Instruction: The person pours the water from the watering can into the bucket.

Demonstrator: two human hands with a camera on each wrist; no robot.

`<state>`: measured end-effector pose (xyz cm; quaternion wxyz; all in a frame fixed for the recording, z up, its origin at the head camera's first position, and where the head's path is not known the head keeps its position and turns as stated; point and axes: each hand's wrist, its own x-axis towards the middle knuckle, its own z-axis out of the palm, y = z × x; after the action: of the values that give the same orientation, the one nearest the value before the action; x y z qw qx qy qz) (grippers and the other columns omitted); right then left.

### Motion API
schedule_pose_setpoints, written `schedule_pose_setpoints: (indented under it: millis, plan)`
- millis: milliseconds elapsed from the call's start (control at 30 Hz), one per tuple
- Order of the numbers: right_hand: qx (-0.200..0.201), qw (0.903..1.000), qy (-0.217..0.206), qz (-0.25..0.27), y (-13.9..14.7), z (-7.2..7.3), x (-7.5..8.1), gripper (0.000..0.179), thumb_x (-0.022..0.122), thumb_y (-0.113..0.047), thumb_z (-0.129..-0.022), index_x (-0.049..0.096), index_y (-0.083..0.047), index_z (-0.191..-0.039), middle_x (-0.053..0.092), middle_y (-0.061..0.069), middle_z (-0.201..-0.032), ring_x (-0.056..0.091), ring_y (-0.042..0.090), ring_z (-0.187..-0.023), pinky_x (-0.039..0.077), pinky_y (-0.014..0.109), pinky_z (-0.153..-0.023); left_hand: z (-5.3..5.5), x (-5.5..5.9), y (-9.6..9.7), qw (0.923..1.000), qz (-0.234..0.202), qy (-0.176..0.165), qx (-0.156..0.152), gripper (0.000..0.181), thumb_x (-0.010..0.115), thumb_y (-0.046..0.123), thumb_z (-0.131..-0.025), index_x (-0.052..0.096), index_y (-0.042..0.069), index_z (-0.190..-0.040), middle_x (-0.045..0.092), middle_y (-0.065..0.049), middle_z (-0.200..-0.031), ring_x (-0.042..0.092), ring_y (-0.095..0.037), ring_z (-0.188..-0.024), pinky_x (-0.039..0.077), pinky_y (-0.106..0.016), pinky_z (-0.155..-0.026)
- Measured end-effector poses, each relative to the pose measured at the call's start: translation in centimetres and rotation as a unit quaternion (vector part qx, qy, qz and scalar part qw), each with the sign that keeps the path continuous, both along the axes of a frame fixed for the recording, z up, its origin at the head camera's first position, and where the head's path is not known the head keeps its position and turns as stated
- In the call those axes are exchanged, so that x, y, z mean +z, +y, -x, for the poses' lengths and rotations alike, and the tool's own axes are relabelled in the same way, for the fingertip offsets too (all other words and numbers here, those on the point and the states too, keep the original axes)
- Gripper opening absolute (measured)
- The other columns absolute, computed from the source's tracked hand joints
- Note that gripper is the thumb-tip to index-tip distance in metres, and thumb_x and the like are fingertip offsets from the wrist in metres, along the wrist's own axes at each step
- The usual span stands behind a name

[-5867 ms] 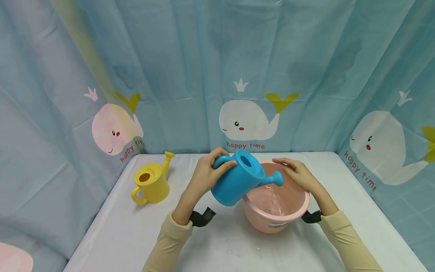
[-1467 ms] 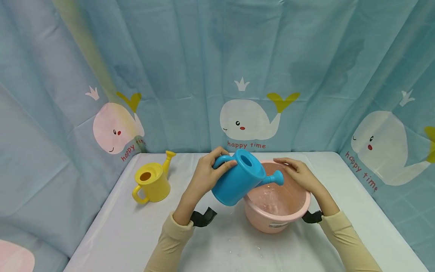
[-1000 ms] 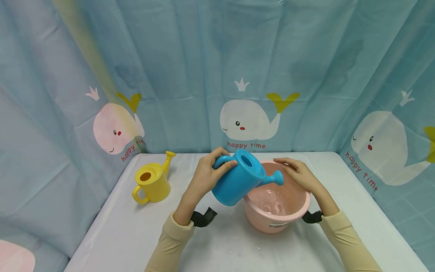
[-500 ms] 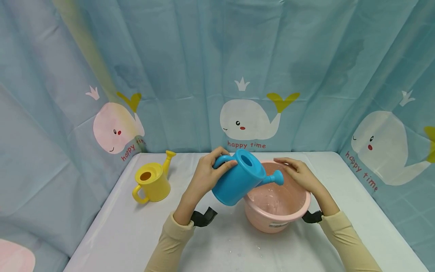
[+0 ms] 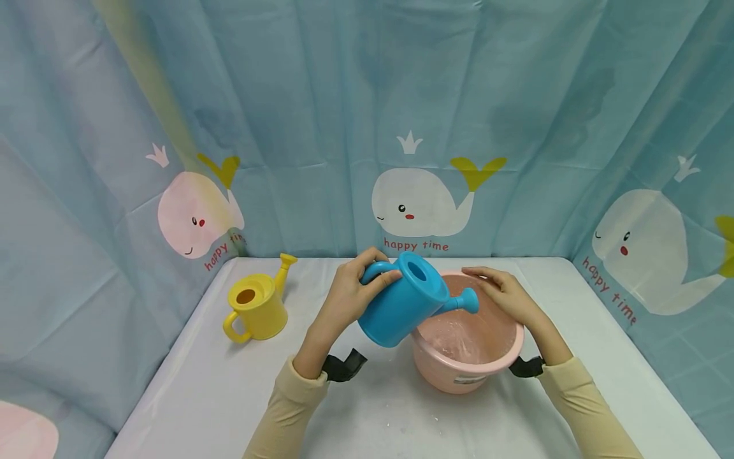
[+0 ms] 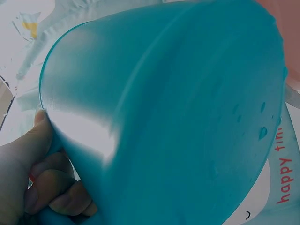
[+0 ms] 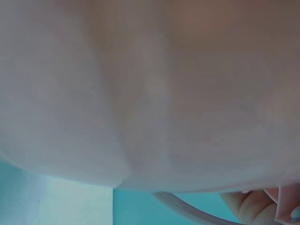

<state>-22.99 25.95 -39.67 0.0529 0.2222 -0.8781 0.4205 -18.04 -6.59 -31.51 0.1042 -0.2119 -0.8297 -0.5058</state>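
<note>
My left hand (image 5: 346, 294) grips the handle of a blue toy watering can (image 5: 398, 309), thumb laid against the top edge. The can is tilted to the right, its spout over a pink basin (image 5: 444, 370) that has rippling water inside. Large in the left wrist view, the blue watering can (image 6: 164, 108) has droplets on its surface, with the left hand's fingers (image 6: 54, 187) curled behind it. At the basin's far right rim, my right hand (image 5: 506, 294) holds on with its fingers over the edge. The basin wall (image 7: 140, 93) fills most of the right wrist view.
A yellow toy watering can (image 5: 260, 315) stands upright at the back left of the white table (image 5: 212, 395). Small water drops lie on the table in front of the basin. A blue curtain (image 5: 321, 127) with whale prints surrounds the table's back and sides.
Both hands, the tilted blue watering can and the basin hold nearly the same place throughout. Only the ripples on the water in the basin differ from frame to frame.
</note>
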Motion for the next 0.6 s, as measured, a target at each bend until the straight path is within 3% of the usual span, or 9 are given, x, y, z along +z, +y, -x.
schedule_pose_setpoints:
  millis: [333, 600]
  plan:
    - [-0.006, 1.0000, -0.006, 0.000, -0.2, -0.3, 0.4, 0.032, 0.047, -0.013, -0.097, 0.054, -0.005, -0.128, 0.057, 0.014, -0.127, 0.052, 0.030, -0.118, 0.039, 0.008, -0.085, 0.1, -0.1, 0.0, 1.0000, -0.001, 0.001, -0.001, 0.020, 0.066, 0.036, -0.084, 0.059, 0.020, -0.094, 0.065, -0.002, -0.091, 0.060, -0.021, -0.082, 0.053, -0.039, -0.069]
    - [-0.004, 1.0000, -0.003, -0.004, -1.6, -1.9, 2.6, 0.031, 0.048, -0.004, -0.096, 0.053, 0.005, -0.125, 0.056, 0.022, -0.124, 0.052, 0.037, -0.115, 0.041, 0.008, -0.084, 0.1, -0.1, 0.0, 1.0000, -0.001, -0.001, 0.001, 0.021, 0.065, 0.037, -0.084, 0.058, 0.020, -0.094, 0.064, -0.002, -0.090, 0.060, -0.020, -0.081, 0.053, -0.039, -0.069]
